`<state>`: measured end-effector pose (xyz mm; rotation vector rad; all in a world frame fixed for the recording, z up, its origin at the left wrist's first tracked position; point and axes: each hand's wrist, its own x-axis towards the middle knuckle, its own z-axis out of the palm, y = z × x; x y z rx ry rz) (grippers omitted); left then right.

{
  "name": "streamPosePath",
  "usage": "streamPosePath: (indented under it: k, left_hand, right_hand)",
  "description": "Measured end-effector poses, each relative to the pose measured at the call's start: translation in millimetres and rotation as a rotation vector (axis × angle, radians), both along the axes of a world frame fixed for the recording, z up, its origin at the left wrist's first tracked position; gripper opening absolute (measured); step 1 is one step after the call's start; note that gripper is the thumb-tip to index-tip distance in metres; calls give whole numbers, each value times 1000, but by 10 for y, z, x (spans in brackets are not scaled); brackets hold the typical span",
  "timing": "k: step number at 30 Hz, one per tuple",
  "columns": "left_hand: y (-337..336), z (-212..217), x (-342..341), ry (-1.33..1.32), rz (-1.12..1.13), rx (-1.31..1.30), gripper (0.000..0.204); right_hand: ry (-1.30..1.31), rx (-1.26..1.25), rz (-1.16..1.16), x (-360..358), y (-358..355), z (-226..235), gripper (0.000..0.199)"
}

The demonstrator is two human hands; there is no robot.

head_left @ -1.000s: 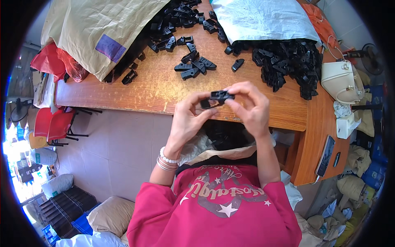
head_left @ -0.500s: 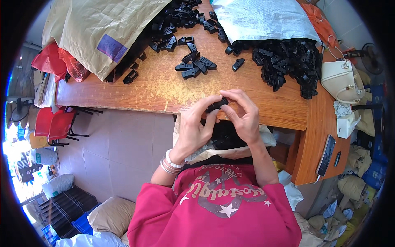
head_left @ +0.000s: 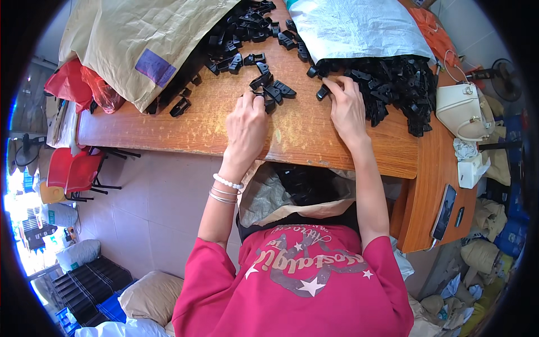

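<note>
On the wooden table, my left hand has its fingers curled at the near edge of a small group of black plastic parts. Its fingertips close on one of them, mostly hidden under the hand. My right hand pinches a single black plastic part between thumb and fingers, beside a large heap of black plastic parts. Below the table edge, an open sack at my lap holds more dark parts, seen only dimly.
A tan sack lies at the far left of the table, a white sack at the far right. To the right are a cream handbag, a tissue pack and a phone. Red chairs stand left.
Both hands were together at the table edge holding a black plastic part. They have separated and reached forward; that part is gone from them. The sack at my lap now shows more fully.
</note>
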<state>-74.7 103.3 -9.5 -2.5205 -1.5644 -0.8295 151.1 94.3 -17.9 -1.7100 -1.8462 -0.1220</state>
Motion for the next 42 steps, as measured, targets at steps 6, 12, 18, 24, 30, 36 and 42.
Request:
streamPosePath:
  k: [6, 12, 18, 24, 30, 36, 42]
  left_hand:
    - [-224, -136, 14, -943, -136, -476, 19]
    - [-401, 96, 0, -1562, -262, -1186, 30]
    - [-459, 121, -1, -1490, -274, -1245, 37]
    - [-548, 147, 35, -1323, -211, -1045, 37]
    - [-570, 207, 11, -1254, -295, -1139, 37]
    - [-633, 257, 40, -1359, -289, -1126, 36]
    - [-687, 284, 92, -881, -351, -646, 33]
  right_hand:
    - [473, -98, 82, -91, -133, 19, 22]
    - [1087, -331, 119, -38, -272, 107, 24]
    - [1543, -382, 264, -134, -354, 116, 32]
    - [1365, -354, 286, -475, -600, 290, 29]
    - [1383, -314, 326, -508, -741, 252, 25]
    - [1120, -214, 334, -559, -771, 145, 27]
    - [1436, -290, 365, -612, -805, 223, 33]
